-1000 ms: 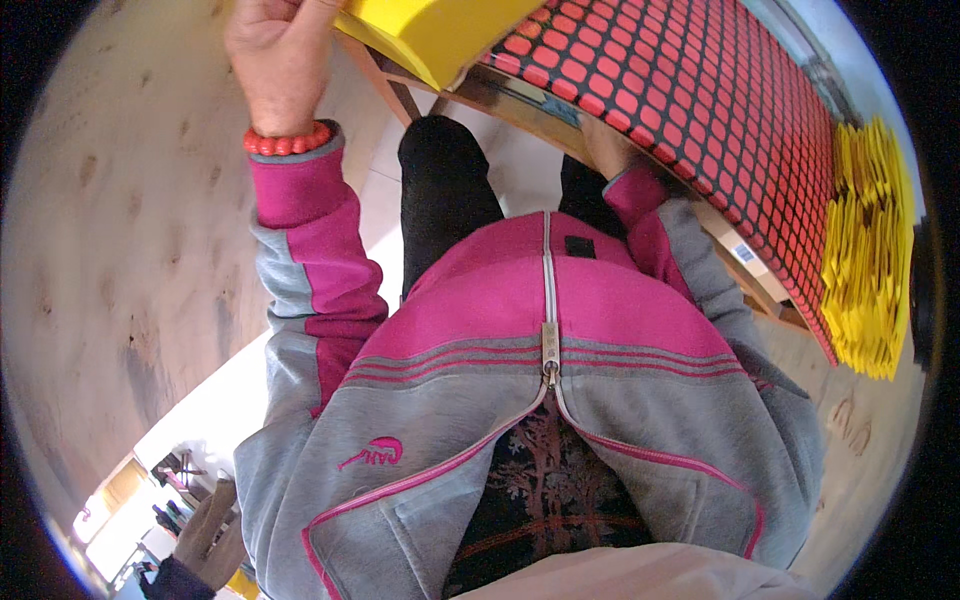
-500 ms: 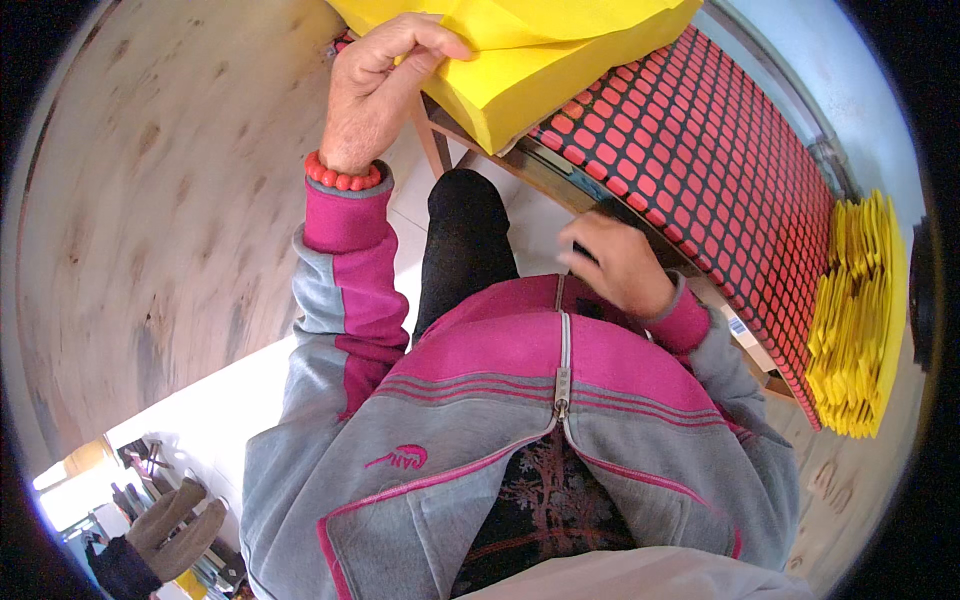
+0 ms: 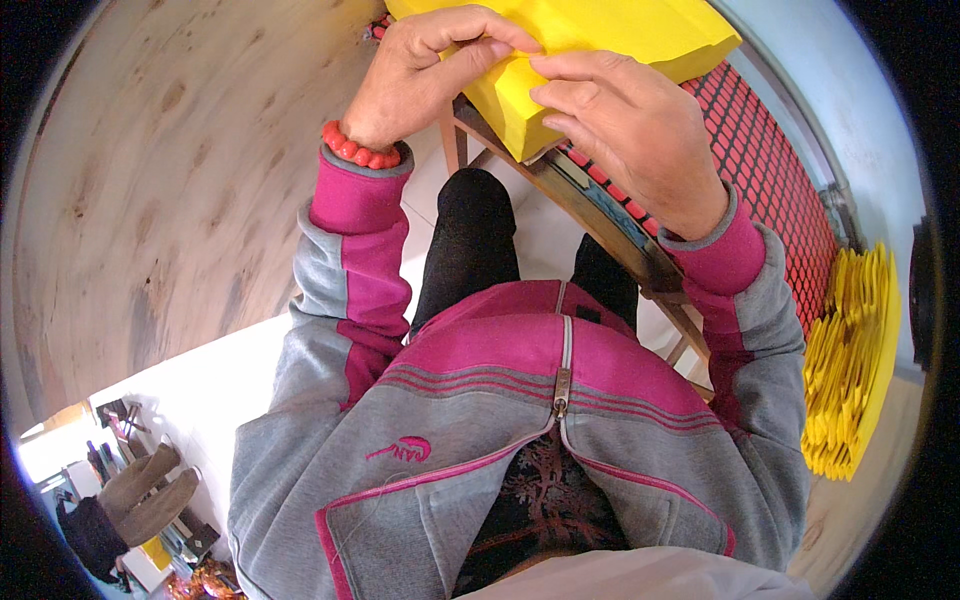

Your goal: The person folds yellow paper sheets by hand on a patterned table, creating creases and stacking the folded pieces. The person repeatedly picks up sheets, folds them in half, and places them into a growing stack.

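Note:
A big yellow folded piece (image 3: 620,28), paper or thin cloth by its look, lies at the top, its corner hanging over the table's near edge. My left hand (image 3: 420,80), with a red bead bracelet (image 3: 357,148) at the wrist, pinches its fold between thumb and index finger. Close beside it, my right hand (image 3: 650,135) closes on the same fold near the hanging corner, fingertips almost touching the left ones. Part of the grip is hidden behind the fingers.
Red-and-black patterned cloth (image 3: 790,190) covers the table. A thick stack of yellow folded pieces (image 3: 850,360) sits at its right end. Left of me stands a wide wooden board (image 3: 180,220). Another person's legs (image 3: 150,495) show at lower left.
My right hand has come up from below the table edge to the yellow piece. My left hand, still pinching it, and the piece have shifted slightly right.

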Demonstrator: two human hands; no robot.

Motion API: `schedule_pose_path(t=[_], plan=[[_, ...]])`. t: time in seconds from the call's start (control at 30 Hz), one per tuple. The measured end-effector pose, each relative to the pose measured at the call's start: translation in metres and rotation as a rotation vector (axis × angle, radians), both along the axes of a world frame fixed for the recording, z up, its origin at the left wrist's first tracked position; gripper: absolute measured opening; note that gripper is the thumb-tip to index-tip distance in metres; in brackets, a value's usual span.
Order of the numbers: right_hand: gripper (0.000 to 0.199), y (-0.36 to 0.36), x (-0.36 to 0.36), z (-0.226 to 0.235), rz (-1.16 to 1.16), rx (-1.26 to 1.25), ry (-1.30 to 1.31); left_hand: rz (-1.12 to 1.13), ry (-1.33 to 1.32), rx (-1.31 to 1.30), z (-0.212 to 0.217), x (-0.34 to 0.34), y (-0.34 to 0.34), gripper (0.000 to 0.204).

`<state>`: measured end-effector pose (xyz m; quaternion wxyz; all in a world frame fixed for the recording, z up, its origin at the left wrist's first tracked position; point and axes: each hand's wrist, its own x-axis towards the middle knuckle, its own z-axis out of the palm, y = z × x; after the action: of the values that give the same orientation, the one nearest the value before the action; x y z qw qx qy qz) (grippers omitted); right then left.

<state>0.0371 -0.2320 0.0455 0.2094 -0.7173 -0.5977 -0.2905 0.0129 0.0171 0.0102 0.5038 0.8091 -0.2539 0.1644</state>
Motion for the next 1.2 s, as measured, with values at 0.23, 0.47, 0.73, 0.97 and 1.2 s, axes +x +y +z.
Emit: schedule_pose_path(t=[0.23,0.47,0.73,0.97,1.2], plan=[[0.015,0.006,0.01,-0.005,-0.015,0.017,-0.024,-0.058,0.119,-0.093,-0.002,0.003,0.008,0.026],[0.013,0.012,0.011,-0.006,0.001,0.102,0.174,-0.162,0.069,-0.09,-0.001,0.0,0.013,0.026],[0.012,0.01,0.01,-0.009,-0.002,0.113,0.307,-0.121,-0.036,0.014,-0.005,0.002,0.016,0.019],[0.019,0.01,0.007,-0.008,0.01,0.211,0.227,-0.032,0.107,-0.232,-0.012,0.0,0.007,0.007],[0.016,0.012,0.001,-0.003,-0.008,0.168,0.274,-0.065,0.001,-0.393,-0.019,0.005,-0.006,0.011]])
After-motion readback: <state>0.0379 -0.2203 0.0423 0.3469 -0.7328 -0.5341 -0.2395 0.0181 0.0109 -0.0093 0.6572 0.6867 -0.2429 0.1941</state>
